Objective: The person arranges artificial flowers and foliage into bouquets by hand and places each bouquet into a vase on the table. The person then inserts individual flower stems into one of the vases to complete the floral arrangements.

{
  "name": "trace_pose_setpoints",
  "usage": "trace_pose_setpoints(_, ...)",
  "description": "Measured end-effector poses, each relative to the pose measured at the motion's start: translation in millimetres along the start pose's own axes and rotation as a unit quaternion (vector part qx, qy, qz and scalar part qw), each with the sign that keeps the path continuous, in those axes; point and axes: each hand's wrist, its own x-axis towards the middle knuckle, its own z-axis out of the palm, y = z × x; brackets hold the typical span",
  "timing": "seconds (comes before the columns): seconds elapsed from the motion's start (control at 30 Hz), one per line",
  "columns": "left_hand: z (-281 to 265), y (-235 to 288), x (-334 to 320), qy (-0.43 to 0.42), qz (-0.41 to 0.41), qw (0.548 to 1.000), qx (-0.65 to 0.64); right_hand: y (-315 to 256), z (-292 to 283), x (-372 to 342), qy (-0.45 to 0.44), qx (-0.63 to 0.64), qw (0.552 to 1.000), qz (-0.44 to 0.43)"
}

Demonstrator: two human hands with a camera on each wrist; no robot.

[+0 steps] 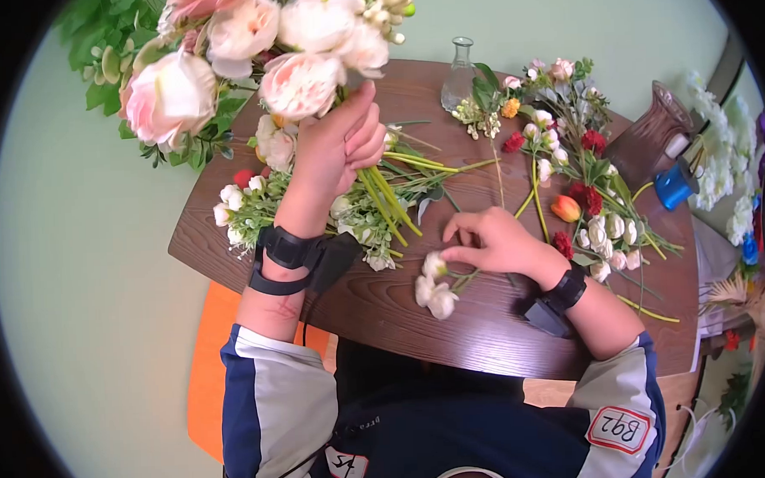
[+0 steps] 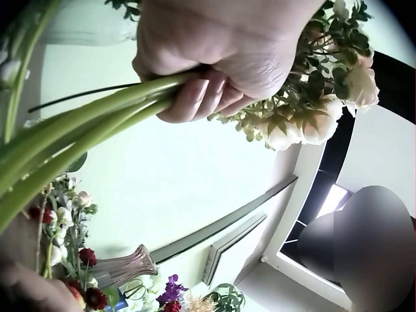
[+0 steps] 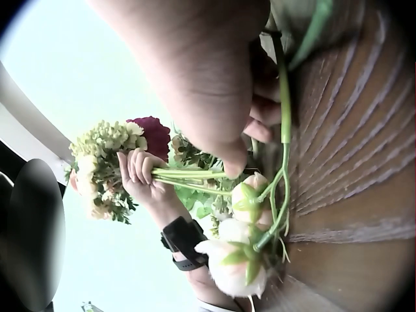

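Observation:
My left hand (image 1: pixel 333 148) is raised over the table's left part, curled round the green stems (image 1: pixel 386 207) of a bouquet of pink and cream flowers (image 1: pixel 303 83). In the left wrist view the left hand (image 2: pixel 218 55) grips several thick stems (image 2: pixel 78 140). Low over the table, my right hand (image 1: pixel 505 245) has thumb and index finger bent and apart, beside a sprig of white flowers (image 1: pixel 439 298) lying on the wood. The right wrist view has the right hand (image 3: pixel 195 84) close to the sprig's green stem (image 3: pixel 285 104); its fingers are partly hidden behind the palm.
Loose stems with white flowers (image 1: pixel 356 213) lie on the table (image 1: pixel 385 315) below the bouquet. At the right are red and white flowers (image 1: pixel 601 231), a brownish vase (image 1: pixel 653 137) and a blue spool (image 1: pixel 674 186). A clear glass bottle (image 1: pixel 459 78) stands at the far edge.

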Motion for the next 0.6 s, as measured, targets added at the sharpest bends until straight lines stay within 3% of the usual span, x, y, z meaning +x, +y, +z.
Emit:
trace_pose_setpoints(0.13, -4.2, -11.7, -11.6, -0.024, 0.006, 0.997, -0.073, 7.2, 2.5, 2.5, 0.063, 0.025, 0.994, 0.082)
trace_pose_setpoints(0.27, -4.2, -23.2, -22.8, -0.015, 0.005, 0.990, -0.137, 11.0, 5.9, 3.6, 0.125, 0.120, 0.982, 0.077)
trace_pose_setpoints(0.4, -12.8, -27.6, -24.6, -0.073, 0.021, 0.980, -0.182, 15.0, 7.0, 5.9, 0.160, 0.168, 0.969, 0.089)
trace_pose_setpoints(0.47, -14.4, -27.2, -25.2, -0.082, 0.026, 0.979, -0.183, 12.8, 5.6, 7.1, 0.232, 0.124, 0.964, 0.028)
trace_pose_setpoints(0.53, -15.6, -27.4, -23.9, -0.095, 0.033, 0.977, -0.185, 3.8, -1.0, 9.0, 0.236, 0.091, 0.967, 0.039)
trace_pose_setpoints(0.6, -17.1, -27.4, -23.9, -0.114, 0.043, 0.973, -0.198, -3.6, -5.7, 17.7, 0.270, -0.073, 0.951, -0.128)
